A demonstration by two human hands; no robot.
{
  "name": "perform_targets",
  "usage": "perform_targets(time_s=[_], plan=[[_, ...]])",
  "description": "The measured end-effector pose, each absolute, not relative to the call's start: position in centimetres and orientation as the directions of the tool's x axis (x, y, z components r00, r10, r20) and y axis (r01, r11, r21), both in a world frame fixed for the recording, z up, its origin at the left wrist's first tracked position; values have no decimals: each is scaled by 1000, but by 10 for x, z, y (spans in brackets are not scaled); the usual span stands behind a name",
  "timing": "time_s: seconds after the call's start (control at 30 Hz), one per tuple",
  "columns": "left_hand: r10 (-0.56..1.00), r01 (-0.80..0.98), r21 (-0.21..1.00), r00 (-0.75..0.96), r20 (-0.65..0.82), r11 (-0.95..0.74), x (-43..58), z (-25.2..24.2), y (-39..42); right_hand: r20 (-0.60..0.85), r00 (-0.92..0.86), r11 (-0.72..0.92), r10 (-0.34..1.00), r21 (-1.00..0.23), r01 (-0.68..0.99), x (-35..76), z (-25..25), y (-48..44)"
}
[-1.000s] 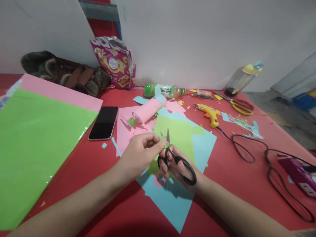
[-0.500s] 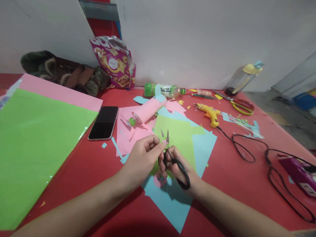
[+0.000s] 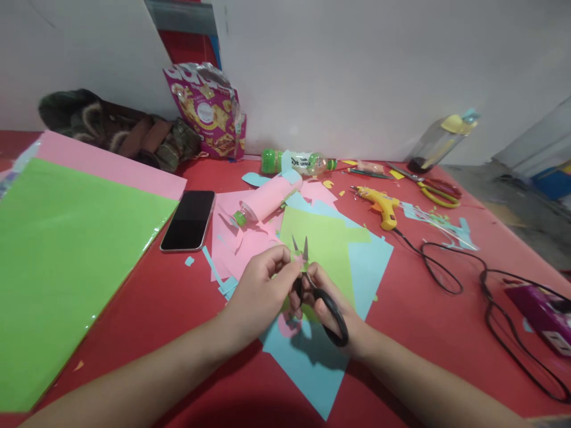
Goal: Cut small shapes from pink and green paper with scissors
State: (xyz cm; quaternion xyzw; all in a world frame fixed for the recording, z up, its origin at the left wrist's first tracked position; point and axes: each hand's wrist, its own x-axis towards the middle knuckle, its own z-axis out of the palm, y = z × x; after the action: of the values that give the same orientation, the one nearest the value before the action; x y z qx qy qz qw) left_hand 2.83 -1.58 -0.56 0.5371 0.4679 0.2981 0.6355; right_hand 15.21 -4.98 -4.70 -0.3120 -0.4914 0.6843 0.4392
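My left hand (image 3: 267,282) pinches a small pink paper piece (image 3: 298,258) between thumb and fingers. Black-handled scissors (image 3: 331,315) are held in my right hand (image 3: 332,303), their blades parted and pointing away from me beside the pink piece. Under both hands lie a light green sheet (image 3: 316,232) and a blue sheet (image 3: 312,368). A round pink piece (image 3: 289,324) rests on the blue sheet just below my fingers. Beyond my left hand lies a bottle wrapped in pink paper (image 3: 270,199), on pink scraps (image 3: 250,246).
A phone (image 3: 189,221) and large green sheets (image 3: 84,232) lie left. Behind are a snack bag (image 3: 207,113) and a green-capped bottle (image 3: 297,162). On the right are a yellow glue gun (image 3: 379,205), its black cord, yellow-handled scissors (image 3: 437,193) and a purple power strip (image 3: 539,315).
Both hands have shifted very slightly to the right with the scissors and the pink piece. The scissor blades remain parted.
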Motion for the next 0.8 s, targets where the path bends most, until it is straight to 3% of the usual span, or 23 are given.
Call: perform_targets(time_s=[0.8], plan=[[920, 7, 968, 312, -239, 250, 33, -10, -22, -10, -406, -169, 914, -918, -358, 150, -52, -53]])
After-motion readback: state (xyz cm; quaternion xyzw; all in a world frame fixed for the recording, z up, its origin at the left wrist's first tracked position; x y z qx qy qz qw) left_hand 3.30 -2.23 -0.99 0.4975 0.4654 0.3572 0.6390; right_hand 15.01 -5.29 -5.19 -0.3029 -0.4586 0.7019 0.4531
